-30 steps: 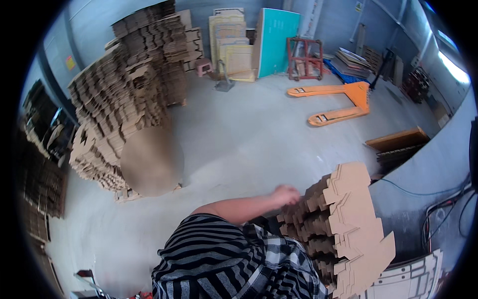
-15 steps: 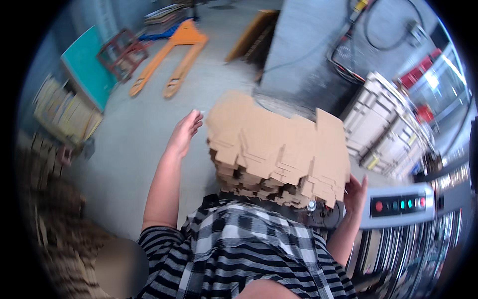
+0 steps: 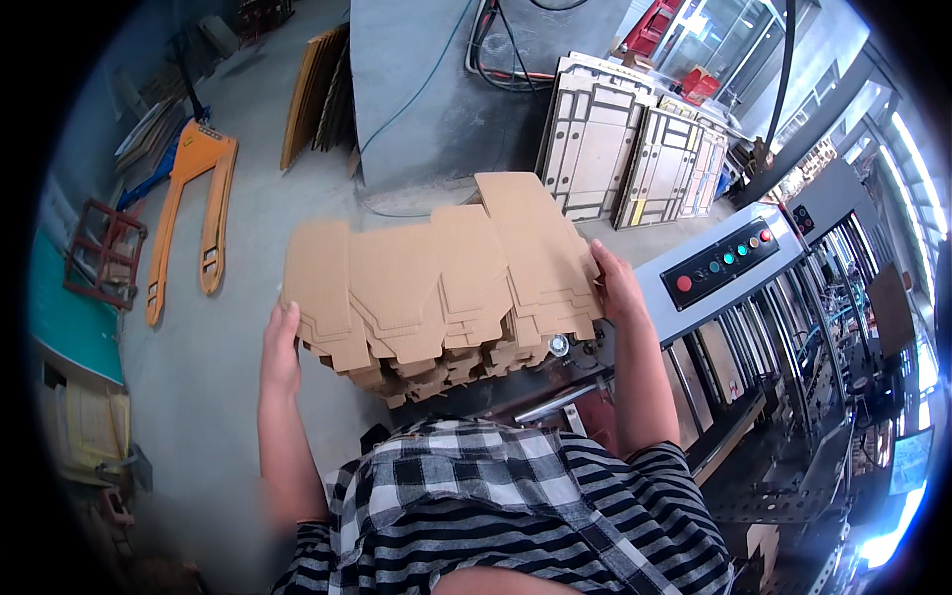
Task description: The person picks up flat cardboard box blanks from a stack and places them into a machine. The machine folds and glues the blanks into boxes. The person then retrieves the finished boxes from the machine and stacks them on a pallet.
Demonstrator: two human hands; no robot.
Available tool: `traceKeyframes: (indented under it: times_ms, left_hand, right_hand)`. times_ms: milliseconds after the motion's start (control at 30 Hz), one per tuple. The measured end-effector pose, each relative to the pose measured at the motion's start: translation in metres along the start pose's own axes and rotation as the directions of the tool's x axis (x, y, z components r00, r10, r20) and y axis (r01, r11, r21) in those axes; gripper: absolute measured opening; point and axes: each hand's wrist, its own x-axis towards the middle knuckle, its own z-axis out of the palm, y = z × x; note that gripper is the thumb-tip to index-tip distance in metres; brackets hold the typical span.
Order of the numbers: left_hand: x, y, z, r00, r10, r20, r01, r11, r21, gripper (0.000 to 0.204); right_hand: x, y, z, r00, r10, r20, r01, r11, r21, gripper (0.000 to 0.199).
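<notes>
In front of me is an uneven stack of flat brown die-cut cardboard blanks (image 3: 397, 268), with notched near edges and the top ones fanned in overlapping groups. My left hand (image 3: 281, 352) is pressed against the left end of the upper blanks, its fingertips at their edge. At the right end, my right hand (image 3: 617, 286) grips the edge of the blanks, thumb uppermost; some of its fingers are hidden. Between them the two hands hold the upper blanks from both sides. Lower blanks show ragged below the near edge.
Right of the stack stands a grey machine with a control panel (image 3: 724, 255) of lit buttons. Patterned boards (image 3: 595, 139) lean behind it. An orange pallet jack (image 3: 188, 198) is on the floor at far left, beside a dark red metal frame (image 3: 104, 253).
My left hand has come from apart to the left end of the blanks. My right hand has closed on their right end. The view has swung to the right.
</notes>
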Motion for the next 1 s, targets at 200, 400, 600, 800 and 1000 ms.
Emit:
traceKeyframes:
  times_ms: [200,400,600,800,1000]
  left_hand:
    - [0.000,-0.009,0.002,0.995,0.095,0.016,-0.096,0.989,0.109,0.053]
    - [0.014,-0.011,-0.015,0.993,-0.054,-0.100,0.032,0.978,-0.207,0.055]
    - [0.021,-0.014,-0.001,0.997,-0.024,-0.071,0.025,1.000,0.007,0.050]
    - [0.014,-0.008,0.004,0.995,-0.023,-0.093,0.021,1.000,-0.020,0.047]
    - [0.014,-0.013,0.007,0.998,0.016,-0.062,-0.020,0.998,-0.063,0.046]
  right_hand:
    - [0.014,0.015,-0.005,0.992,-0.125,-0.034,0.117,0.979,-0.166,0.044]
    - [0.019,-0.002,-0.005,0.997,0.070,-0.037,-0.076,0.982,-0.172,0.063]
    - [0.024,-0.014,0.012,0.988,0.136,0.070,-0.105,0.937,-0.333,0.072]
    - [0.013,-0.034,0.018,0.998,0.056,0.040,-0.034,0.912,-0.409,0.068]
    - [0.024,-0.029,0.009,0.995,-0.024,0.098,0.046,0.971,-0.234,0.062]
